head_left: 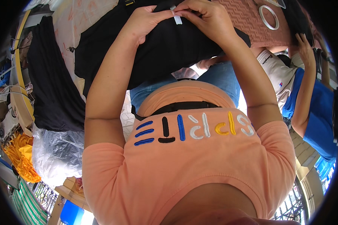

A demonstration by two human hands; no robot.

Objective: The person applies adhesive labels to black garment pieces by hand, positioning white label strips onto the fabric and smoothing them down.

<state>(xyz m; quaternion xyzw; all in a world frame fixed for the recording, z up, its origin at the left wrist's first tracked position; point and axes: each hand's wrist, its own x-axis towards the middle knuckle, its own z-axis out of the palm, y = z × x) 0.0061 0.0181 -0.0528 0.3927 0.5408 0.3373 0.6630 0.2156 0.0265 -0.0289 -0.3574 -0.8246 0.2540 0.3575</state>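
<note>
At top centre, my left hand and right hand pinch at the white tag, over the black cloth; I seem to be positioning it, so steady fingertips come next; beyond, upper right, the table

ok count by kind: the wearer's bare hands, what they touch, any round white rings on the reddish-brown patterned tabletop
Left hand and right hand: 2
Small flat white strip: 1
Black cloth garment: 1
Round white ring on reddish-brown patterned tabletop: 1
Total: 5
</note>
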